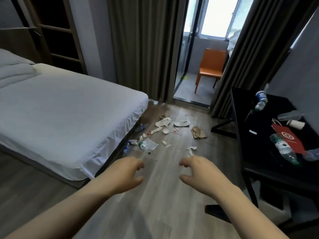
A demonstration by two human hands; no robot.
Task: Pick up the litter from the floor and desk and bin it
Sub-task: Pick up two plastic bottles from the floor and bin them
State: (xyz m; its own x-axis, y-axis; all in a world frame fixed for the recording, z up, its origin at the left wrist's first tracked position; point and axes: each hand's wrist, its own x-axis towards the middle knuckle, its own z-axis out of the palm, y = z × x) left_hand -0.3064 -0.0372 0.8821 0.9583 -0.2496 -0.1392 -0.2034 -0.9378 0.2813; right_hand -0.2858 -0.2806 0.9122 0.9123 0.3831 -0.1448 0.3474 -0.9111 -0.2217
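Litter lies scattered on the wooden floor ahead: a crushed clear bottle with a green label [146, 145], a blue-labelled bottle [126, 149] by the bed, white slippers [163, 121], a small white cup [165, 131], a brown paper bag [198, 132] and tissue scraps [191, 149]. On the black desk [255, 171] at the right lie a red paper bag [290, 138], a green-labelled bottle [283, 148], a paper cup [296, 124] and more bottles. My left hand [126, 175] and right hand [198, 173] hang in front of me, fingers loosely curled, holding nothing.
A bed with a white sheet [65, 109] fills the left side. Dark curtains [143, 49] frame a glass door to a balcony with an orange chair [211, 66]. The desk's black legs [222, 126] stand on the floor at the right.
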